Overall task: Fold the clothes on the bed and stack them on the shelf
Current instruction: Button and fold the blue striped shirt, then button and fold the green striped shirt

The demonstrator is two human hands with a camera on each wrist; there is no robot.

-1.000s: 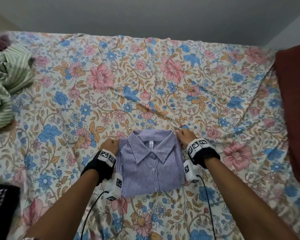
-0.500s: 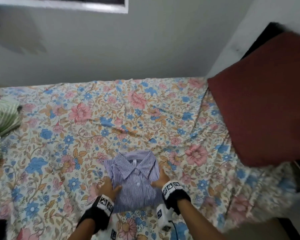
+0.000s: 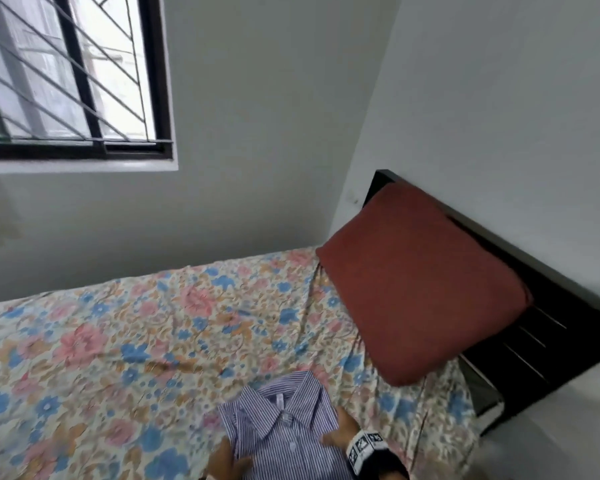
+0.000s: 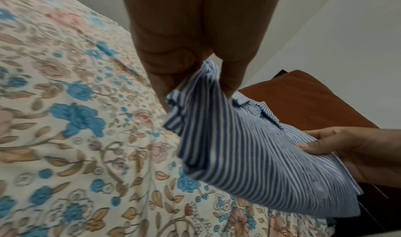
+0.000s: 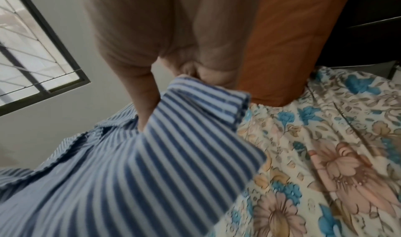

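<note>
Left hand (image 4: 190,55) pinches folded striped shirt (image 4: 249,148) edge | right hand (image 5: 173,52) grips opposite edge

We see the folded shirt (image 3: 284,424) at six o'clock on the bed (image 3: 125,341), the pillow (image 3: 420,285) at three against the headboard (image 3: 548,344), the window (image 3: 73,77) at ten.

I am working in a home bedroom: a bed (image 3: 125,341) under a floral sheet, a rust pillow (image 3: 420,282) against the dark headboard (image 3: 548,327) at its right end, and a barred window (image 3: 73,77) in a plain wall.
</note>
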